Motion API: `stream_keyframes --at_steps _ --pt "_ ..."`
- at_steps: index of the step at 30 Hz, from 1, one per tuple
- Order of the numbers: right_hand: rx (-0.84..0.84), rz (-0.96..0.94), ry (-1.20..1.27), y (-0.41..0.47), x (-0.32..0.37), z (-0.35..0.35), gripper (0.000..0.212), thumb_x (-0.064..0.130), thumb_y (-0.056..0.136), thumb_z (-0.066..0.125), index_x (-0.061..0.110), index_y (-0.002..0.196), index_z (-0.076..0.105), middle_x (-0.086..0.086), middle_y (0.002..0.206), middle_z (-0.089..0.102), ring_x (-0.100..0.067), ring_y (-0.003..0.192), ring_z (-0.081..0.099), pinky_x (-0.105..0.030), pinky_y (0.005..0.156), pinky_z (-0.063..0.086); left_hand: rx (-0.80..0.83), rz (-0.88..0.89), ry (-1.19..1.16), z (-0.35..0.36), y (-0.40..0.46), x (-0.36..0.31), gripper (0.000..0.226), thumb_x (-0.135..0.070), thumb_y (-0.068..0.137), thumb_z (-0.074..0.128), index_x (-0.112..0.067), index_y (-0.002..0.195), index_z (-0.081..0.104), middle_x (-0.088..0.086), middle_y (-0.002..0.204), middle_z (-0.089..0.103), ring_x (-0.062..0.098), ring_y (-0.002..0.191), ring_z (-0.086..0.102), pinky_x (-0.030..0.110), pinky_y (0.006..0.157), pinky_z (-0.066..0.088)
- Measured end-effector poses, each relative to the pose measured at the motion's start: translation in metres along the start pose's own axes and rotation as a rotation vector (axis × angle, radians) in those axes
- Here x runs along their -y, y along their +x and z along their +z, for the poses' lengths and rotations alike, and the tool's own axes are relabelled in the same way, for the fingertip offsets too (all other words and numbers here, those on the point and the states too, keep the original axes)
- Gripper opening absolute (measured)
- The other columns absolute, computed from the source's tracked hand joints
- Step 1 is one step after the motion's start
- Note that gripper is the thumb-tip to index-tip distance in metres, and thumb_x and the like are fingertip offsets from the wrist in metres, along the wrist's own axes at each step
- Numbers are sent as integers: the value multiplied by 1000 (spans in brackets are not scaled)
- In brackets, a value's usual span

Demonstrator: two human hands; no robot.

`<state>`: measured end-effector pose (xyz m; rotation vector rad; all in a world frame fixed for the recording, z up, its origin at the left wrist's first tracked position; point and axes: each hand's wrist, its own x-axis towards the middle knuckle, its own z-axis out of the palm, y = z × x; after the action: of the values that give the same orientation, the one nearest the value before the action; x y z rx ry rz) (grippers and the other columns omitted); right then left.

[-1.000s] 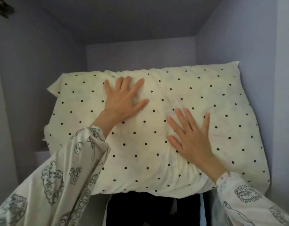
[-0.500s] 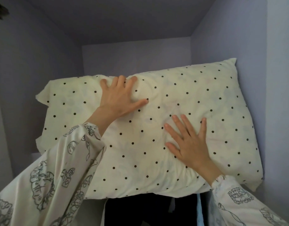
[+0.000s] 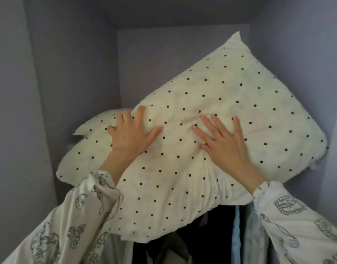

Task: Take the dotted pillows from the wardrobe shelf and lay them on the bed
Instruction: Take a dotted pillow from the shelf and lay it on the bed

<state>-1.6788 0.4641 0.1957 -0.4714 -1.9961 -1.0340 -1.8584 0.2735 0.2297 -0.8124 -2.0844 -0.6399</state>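
At the wardrobe shelf's front edge, my left hand (image 3: 130, 133) now grips the dotted pillow (image 3: 211, 130), right hand (image 3: 223, 139) spread flat; pillow has tilted, extraction underway.

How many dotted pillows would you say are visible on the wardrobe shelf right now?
2. The top pillow is tilted under both hands; a second pillow lies beneath it at the left, mostly covered. More behind may be hidden.

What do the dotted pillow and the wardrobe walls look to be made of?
Dotted pillow: matte woven fabric cover, likely cotton, over soft filling; it wrinkles and dents under the left hand and right hand. Wardrobe walls: smooth, flat matte panels, possibly laminated board; unclear.
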Motion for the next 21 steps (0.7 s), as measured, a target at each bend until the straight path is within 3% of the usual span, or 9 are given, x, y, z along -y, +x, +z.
stream_keyframes --at_steps 3,8,12,15,18,21 --pt "51 -17 40 11 6 -6 58 39 94 45 36 145 17 0 156 13 -21 143 10 -62 108 2 94 -104 -51 13 -40 17 80 -76 75 32 -27 136 16 15 120 42 34 109 39 55 81 40" --pt "122 193 168 19 15 -14 59 39 93 42 35 145 15 -1 157 7 -27 143 2 -66 104 -3 184 -171 -160 21 -84 21 80 -70 81 34 -23 141 9 18 126 41 35 113 40 50 84 42" --pt "133 385 262 14 18 -17 65 44 89 47 33 145 17 -3 157 9 -28 143 5 -67 104 -5 227 -166 -197 17 -92 14 78 -66 81 39 -18 138 15 18 125 42 35 112 41 47 82 42" --pt "138 403 284 10 16 -15 66 47 89 45 32 146 15 -3 157 8 -26 143 4 -67 103 -6 217 -219 -255 8 -66 8 77 -67 78 45 -20 134 19 16 126 41 39 112 44 49 85 40" --pt "129 376 292 6 12 -12 65 48 90 43 31 146 16 -4 157 10 -27 143 6 -67 103 -5 115 -54 -238 4 -42 0 83 -69 74 48 -36 138 6 16 136 29 38 121 35 58 91 36" --pt "90 356 283 2 11 -8 62 48 90 44 27 145 23 -7 155 18 -29 142 14 -67 104 -2 126 48 -208 18 -32 -14 94 -74 68 46 -44 138 -9 8 153 0 35 138 7 68 97 23"
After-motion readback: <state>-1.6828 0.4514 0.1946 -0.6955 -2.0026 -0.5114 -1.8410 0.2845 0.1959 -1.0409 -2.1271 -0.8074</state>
